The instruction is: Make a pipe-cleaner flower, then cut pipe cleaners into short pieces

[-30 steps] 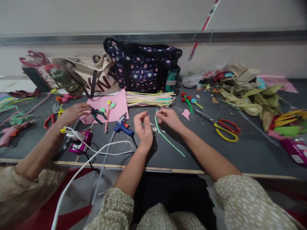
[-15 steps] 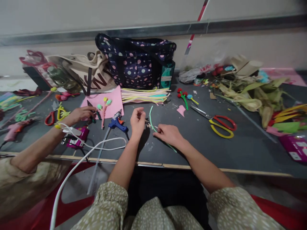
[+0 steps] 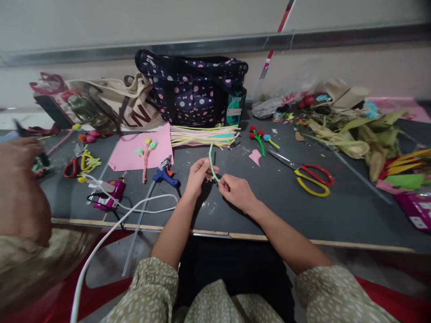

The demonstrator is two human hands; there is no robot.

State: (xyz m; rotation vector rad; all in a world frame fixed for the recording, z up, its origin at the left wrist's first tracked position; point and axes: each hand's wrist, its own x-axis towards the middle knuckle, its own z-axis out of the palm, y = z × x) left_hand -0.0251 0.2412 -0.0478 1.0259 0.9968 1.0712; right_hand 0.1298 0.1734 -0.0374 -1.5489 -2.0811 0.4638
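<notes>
Dark tabletop [image 3: 296, 211], crowded. Back: polka-dot bag [image 3: 191, 96]; in front of it, a bundle of pale craft stems [image 3: 202, 136]. Left of the bundle: pink sheet [image 3: 126, 154] bearing a pink stem with pompoms [image 3: 146, 161]. Blue glue gun [image 3: 166, 174] lies near the left hand [image 3: 198, 177], on its outer side. White cable [image 3: 129, 211] loops below the glue gun and runs over the front edge, left of the left forearm. Right side: red-and-green flower piece [image 3: 258, 139], pink scrap [image 3: 255, 156], and scissors [image 3: 301, 172] with one red and one yellow handle, blades parted slightly. Far left, another person's hand [image 3: 22, 179], blurred, over the tabletop.

Both forearms reach in from the front edge and converge. Left hand: fingers bent, thumb toward fingertips; grip cannot be told. Right hand [image 3: 235, 190]: fingers curled, pinching the green stem [image 3: 211, 159].

Green stem: upper part rises, slightly bowed, from the right hand's fingertips, beside the left hand's fingers; lower end shows just under the right hand.
</notes>
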